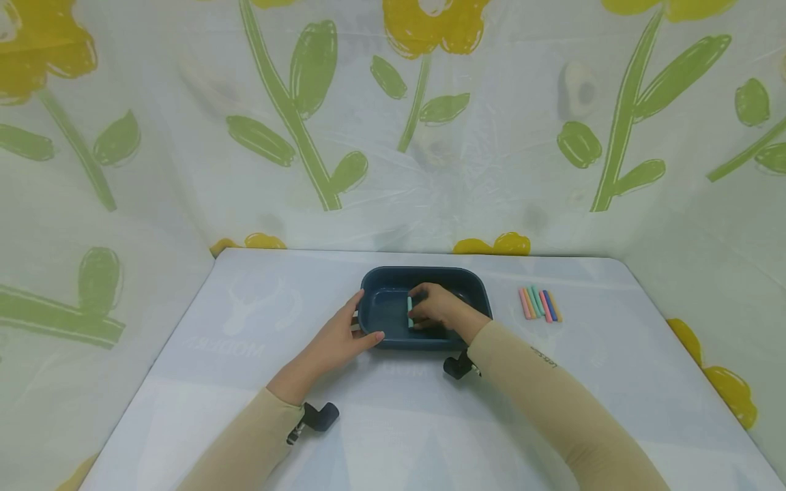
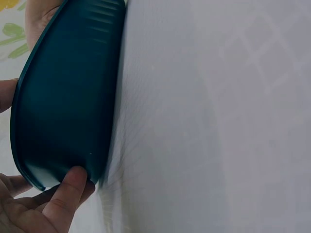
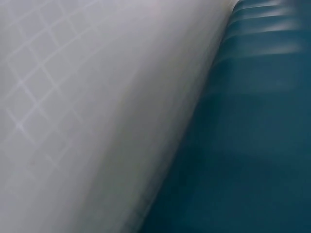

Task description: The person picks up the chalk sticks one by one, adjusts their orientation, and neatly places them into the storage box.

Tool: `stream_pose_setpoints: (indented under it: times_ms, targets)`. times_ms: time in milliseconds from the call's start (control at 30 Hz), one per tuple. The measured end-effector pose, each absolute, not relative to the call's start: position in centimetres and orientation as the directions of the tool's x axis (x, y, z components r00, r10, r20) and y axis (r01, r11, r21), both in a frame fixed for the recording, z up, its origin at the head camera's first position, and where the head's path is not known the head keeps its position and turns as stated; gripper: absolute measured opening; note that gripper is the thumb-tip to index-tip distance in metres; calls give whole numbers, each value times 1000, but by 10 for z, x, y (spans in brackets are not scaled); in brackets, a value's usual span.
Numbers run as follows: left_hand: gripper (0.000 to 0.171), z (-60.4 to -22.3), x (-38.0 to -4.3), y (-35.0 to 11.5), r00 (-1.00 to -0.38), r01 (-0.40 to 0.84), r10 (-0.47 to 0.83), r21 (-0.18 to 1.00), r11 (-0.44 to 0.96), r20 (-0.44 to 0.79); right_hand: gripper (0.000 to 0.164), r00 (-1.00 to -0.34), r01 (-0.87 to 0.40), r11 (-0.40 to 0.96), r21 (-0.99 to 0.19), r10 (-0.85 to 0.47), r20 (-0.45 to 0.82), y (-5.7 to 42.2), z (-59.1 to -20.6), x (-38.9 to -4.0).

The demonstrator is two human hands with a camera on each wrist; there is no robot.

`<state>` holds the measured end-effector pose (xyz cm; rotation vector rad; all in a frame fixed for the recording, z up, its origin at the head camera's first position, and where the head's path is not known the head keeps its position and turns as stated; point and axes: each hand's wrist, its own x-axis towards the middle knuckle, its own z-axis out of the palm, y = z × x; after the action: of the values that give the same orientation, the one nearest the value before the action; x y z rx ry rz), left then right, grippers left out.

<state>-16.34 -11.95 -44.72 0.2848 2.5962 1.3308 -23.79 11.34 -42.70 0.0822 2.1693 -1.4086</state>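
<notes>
A dark blue rectangular tray (image 1: pixel 383 310) lies on the table. My left hand (image 1: pixel 334 334) grips its left end, thumb by the front rim and fingers along the side. Seen from the left wrist, fingers (image 2: pixel 65 196) press against the tray's outer wall (image 2: pixel 68 102). Over the inside of the tray, my right hand (image 1: pixel 439 307) pinches a light green chalk stick (image 1: pixel 410 312), which stands lengthwise from front to back. From the right wrist only the tray's outer side (image 3: pixel 252 145) shows; the hand and chalk are hidden there.
Several chalk sticks (image 1: pixel 538 304) in pink, orange, green and blue lie side by side on the table (image 1: pixel 393 416), right of the tray. A flower-printed curtain (image 1: pixel 491 177) stands behind the table and along its sides.
</notes>
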Motion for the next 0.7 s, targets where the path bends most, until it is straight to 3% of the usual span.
stream_pose_setpoints:
  times_ms: [700]
  targets:
    - [100, -446, -163, -119, -957, 87, 275, 820, 565, -88, 52, -865, 273, 478, -835, -258, -431, 127, -413, -234]
